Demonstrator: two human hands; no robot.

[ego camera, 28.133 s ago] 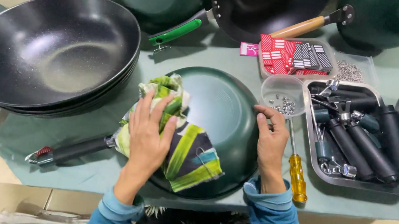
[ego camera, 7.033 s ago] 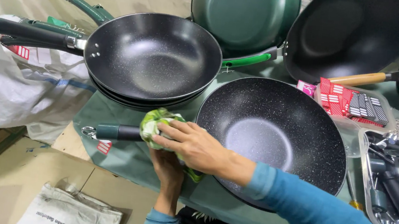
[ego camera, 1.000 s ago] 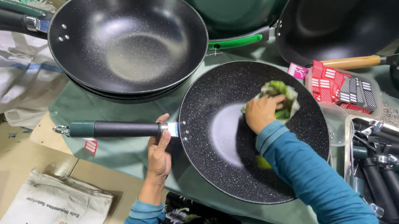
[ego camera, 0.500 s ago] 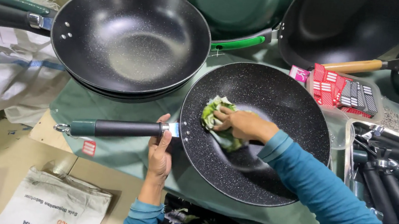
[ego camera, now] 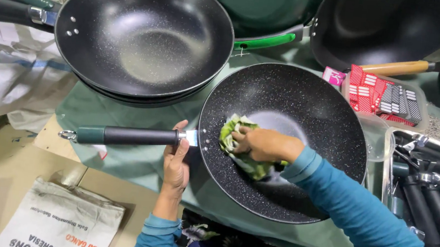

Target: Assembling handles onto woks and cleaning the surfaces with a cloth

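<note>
The speckled black wok (ego camera: 307, 127), round, deep and matt with a grainy non-stick coat, lies on the worktop (ego camera: 118, 156), which is draped in dull green cloth; the right hand (ego camera: 264, 144) presses a crumpled green-and-white cloth (ego camera: 241, 153) against the wok's inner left wall, fingers closed over the folds; the left hand (ego camera: 177, 160) grips the root of the handle (ego camera: 126, 135), a long black-and-green bar with a metal neck and hanging loop; behind it a stack of like black woks (ego camera: 145, 34) sits glossy and smooth, and a wooden-handled pan (ego camera: 393, 27) leans at the back; to the right a clear tub holds red and grey cards (ego camera: 378, 94), and a metal tray (ego camera: 425, 188) is packed with loose dark handles; half a second ago the cloth and right hand were nearly in the same place, while a second ago they rubbed the far right wall; the left hand has kept its grip throughout.
</note>
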